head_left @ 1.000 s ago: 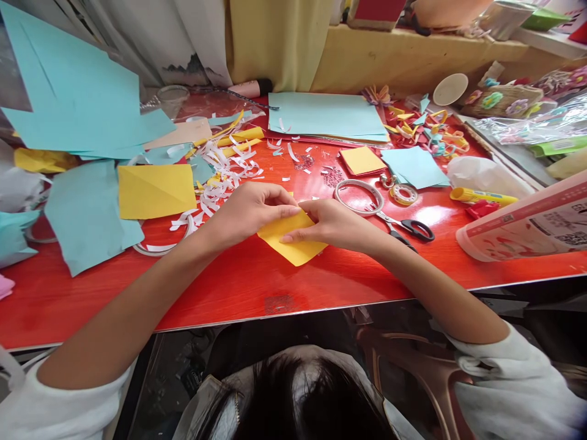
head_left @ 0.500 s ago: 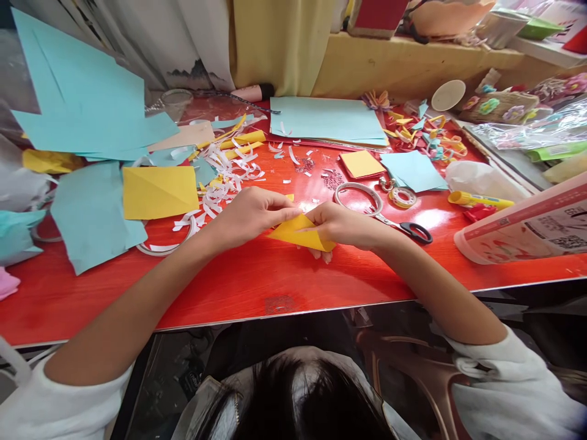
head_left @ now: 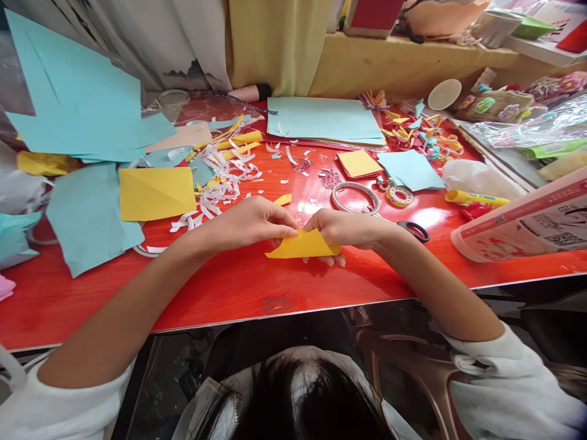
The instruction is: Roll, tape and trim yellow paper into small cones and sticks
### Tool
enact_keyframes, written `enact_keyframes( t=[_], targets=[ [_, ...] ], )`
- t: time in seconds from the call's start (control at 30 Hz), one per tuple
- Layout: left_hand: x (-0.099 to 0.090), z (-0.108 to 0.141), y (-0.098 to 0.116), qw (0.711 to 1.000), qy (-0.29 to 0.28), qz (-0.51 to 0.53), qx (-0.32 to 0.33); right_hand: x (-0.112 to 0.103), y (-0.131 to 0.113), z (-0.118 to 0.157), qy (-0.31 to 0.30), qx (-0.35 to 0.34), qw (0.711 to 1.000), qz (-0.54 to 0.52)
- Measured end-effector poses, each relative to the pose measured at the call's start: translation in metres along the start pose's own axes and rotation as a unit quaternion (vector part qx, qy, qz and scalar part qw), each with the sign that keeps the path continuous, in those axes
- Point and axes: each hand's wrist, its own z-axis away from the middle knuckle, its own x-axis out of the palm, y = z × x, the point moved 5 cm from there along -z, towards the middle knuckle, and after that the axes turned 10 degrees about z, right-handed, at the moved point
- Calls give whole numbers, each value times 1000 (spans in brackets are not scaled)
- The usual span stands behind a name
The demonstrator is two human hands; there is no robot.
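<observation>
A folded yellow paper [head_left: 306, 244] is held between both hands, above the red table [head_left: 206, 293] near its front edge. My left hand [head_left: 254, 225] pinches its upper left part between thumb and fingers. On the other side, my right hand [head_left: 346, 231] grips the paper's right end, with some fingertips showing beneath its lower edge. Just behind my left hand lies a small yellow scrap [head_left: 283, 200]. Beyond my right hand are a roll of tape [head_left: 355, 198] and scissors [head_left: 413, 231], whose blades are partly hidden.
Blue sheets [head_left: 87, 214] and a yellow sheet [head_left: 157, 194] lie at the left beside white paper shreds [head_left: 229, 177]. Farther back are a blue stack [head_left: 323, 119] and small squares [head_left: 360, 164]. A pink-and-white cup [head_left: 518, 220] leans at the right.
The yellow paper has turned and dropped slightly toward me, its lower edge now nearly level. Both hands have moved slightly toward me with it, and more of the small scrap behind shows.
</observation>
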Motion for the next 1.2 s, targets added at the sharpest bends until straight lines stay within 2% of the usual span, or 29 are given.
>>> enact_keyframes(
  t=[0.2, 0.47, 0.8, 1.2],
  targets=[
    [5, 1, -2, 998, -54, 6, -10, 5, -1, 0, -28, 16, 999, 35],
    [6, 1, -4, 998, -58, 23, -23, 6, -3, 1, -30, 19, 998, 43],
    [4, -1, -8, 996, -41, 62, -56, 1, -6, 0, 32, 5, 998, 57],
    [-1, 0, -5, 998, 6, -9, -56, 0, -5, -4, 111, -27, 985, 132]
  ],
)
